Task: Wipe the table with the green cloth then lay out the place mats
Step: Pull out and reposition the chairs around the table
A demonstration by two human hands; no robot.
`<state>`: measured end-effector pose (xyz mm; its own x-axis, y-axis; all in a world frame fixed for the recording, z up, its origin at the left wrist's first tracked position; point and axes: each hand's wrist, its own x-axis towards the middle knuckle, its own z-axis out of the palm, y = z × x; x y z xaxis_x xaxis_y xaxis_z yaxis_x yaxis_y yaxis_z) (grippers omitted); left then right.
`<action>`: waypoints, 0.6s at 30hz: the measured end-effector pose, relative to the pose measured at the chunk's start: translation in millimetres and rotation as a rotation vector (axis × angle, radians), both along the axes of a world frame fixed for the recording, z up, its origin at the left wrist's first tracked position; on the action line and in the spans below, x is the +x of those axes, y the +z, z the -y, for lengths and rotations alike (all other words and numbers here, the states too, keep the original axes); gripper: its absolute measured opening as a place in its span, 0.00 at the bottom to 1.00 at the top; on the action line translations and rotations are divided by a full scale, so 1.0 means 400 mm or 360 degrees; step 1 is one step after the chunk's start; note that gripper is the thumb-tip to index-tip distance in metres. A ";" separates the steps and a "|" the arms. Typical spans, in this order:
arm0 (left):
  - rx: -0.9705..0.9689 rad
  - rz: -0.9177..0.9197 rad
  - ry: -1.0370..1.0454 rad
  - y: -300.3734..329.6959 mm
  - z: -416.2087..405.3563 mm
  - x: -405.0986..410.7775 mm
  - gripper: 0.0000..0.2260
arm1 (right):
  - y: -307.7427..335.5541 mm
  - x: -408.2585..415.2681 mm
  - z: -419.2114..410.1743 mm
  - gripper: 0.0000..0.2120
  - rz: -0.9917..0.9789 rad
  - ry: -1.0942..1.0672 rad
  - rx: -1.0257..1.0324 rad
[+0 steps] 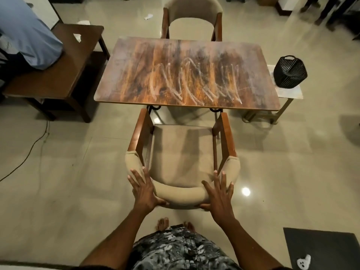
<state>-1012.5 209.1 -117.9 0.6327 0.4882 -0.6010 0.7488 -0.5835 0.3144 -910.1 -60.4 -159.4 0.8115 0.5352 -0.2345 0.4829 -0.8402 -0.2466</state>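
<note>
Both hands are on the padded backrest of the near chair (181,152) in the lower middle of the frame: the left hand (144,189) lies with fingers spread straight along the backrest's left curve and its thumb tucked under the lower edge, and the right hand (219,193) mirrors it on the right curve, so each grips the backrest between flat fingers and thumb. The table (136,75) fills the upper middle, its top streaked with pale zigzag smears toward the right half, which suggests the wiping is not finished or the film is only drying. No green cloth and no place mats show anywhere; they might be in the black basket (290,72) on the small side table (292,92) at the right, but its contents cannot be made out. The risks from here are mostly about the chair: pushed in crookedly, its wooden arms could knock the table's near edge and shift the table toward the far chair (192,14); pulled back, its legs could catch the bare feet just behind it. The glossy tiled floor may also let the chair slide further than meant, and a cable trails across it at the left
</note>
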 end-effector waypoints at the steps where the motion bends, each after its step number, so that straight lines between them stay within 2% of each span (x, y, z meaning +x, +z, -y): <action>1: -0.0014 0.0024 -0.0008 -0.003 -0.001 0.000 0.78 | -0.001 0.007 -0.004 0.49 -0.0011 0.0018 -0.0026; 9: 0.0001 0.0057 0.0037 -0.014 -0.006 0.020 0.76 | -0.007 0.060 -0.016 0.47 -0.0009 0.0123 -0.0137; 18: 0.0058 0.0086 0.0006 -0.027 -0.033 0.084 0.75 | -0.013 0.129 -0.041 0.45 -0.0025 0.0058 -0.0197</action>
<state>-978.8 222.4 -128.8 0.6620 0.5115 -0.5479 0.7335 -0.5924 0.3332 -858.5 -44.0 -164.4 0.7878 0.5305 -0.3130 0.5105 -0.8467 -0.1502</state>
